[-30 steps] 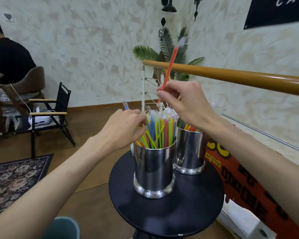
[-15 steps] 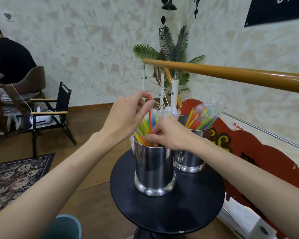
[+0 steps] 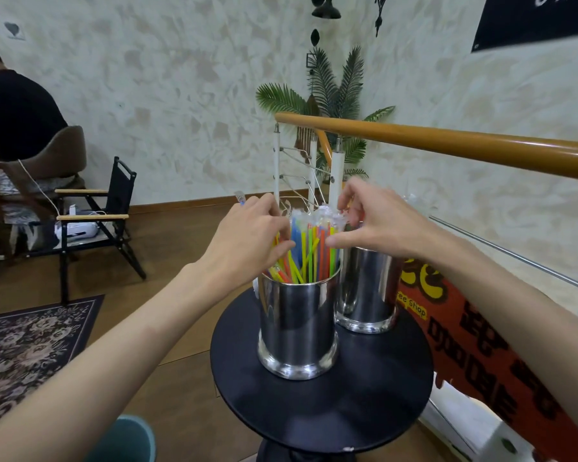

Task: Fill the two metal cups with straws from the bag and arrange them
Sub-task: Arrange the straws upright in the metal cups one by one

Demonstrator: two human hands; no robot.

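**Both hands tidy the straws in the front cup**

The main risk here is a tip. The front cup [image 3: 298, 323] is tall and narrow, it stands toward the left of a small round table [image 3: 321, 415], and the straws [image 3: 309, 251] rise well above its rim. A sideways push from either hand could lever it over or slide it off the edge. Pulling one straw upward could also drag its neighbours out, since they lean across each other in a loose tangle.

The left hand [image 3: 247, 241] has its fingers curled into the left side of the bundle, touching the straws. The right hand [image 3: 377, 225] reaches in from the other side, thumb and fingers bent as if to pinch at the wrapped tips; whether it actually grips one cannot be told.

The front cup holds a mixed bunch of yellow, green, orange and blue straws, most with clear wrapping at the top. The back cup [image 3: 366, 291] stands just behind and to the right, its contents hidden by the right hand. No bag is in view.
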